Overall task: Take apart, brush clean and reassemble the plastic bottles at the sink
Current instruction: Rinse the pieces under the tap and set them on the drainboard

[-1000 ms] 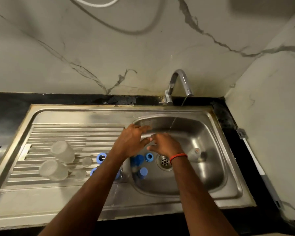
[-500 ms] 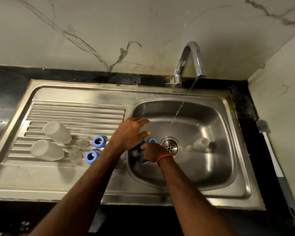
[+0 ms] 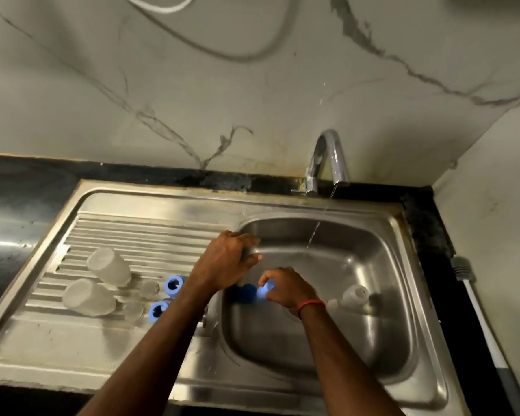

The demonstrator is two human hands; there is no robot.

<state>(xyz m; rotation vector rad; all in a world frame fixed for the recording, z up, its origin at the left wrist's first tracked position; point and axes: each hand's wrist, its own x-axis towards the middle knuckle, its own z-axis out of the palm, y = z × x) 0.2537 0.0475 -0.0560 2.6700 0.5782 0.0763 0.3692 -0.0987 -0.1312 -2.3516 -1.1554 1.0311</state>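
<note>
The right hand (image 3: 285, 288) pinches the blue cap (image 3: 266, 289); wet, it may slip (left hand (image 3: 227, 261), ten o'clock: fingers curled, contents unclear).

the wall (image 3: 252, 100) is pale grey-beige marble crossed by thin dark grey veins, and a white cable (image 3: 159, 6) loops across its top. the counter (image 3: 27, 181) is black. the sink (image 3: 132, 355) is silver-grey steel, and its drainboard (image 3: 147, 232) carries a pattern of parallel ridges. the bottles (image 3: 110, 267) lying there are frosted, cloudy white; the rings (image 3: 173, 285) beside them are mid blue. the cap (image 3: 266, 289) pinched in the right hand (image 3: 285, 288) is light blue, the piece (image 3: 242, 292) just left of it darker blue. the wristband (image 3: 311, 304) is orange-red. the tap (image 3: 327, 157) is shiny chrome. the brush (image 3: 478, 310) has a white handle and a grey ribbed neck.
</note>
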